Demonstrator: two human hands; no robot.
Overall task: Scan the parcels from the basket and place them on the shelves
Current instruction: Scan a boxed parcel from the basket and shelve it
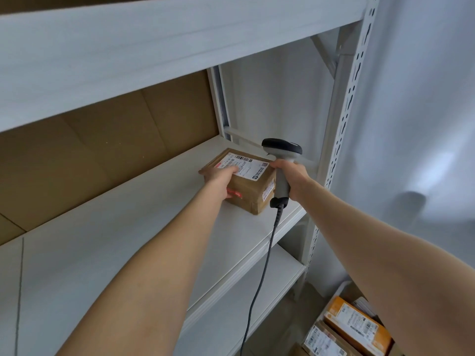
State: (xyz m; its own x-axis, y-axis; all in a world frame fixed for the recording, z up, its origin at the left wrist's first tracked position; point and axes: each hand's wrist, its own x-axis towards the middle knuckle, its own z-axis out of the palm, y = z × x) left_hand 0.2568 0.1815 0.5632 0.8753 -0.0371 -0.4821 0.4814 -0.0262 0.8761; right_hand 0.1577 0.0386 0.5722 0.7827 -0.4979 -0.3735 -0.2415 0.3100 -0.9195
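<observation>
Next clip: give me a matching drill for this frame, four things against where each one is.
Things:
1 brown parcel
2 scanner
3 orange parcel
4 cable

Places:
A gripped in the right hand
B bottom right corner of the view, among other parcels
C hanging from the scanner's handle
D on the shelf, held by the left hand

Pairs: 1-D, 2-A, 3-B, 4-C

One wide-angle view from the person's head, facing forward and slightly down along both outstretched forearms, close on a white shelf (128,240) the arms reach over, upper shelf board (154,60) across the top, parcels (354,327) low at bottom right.
</observation>
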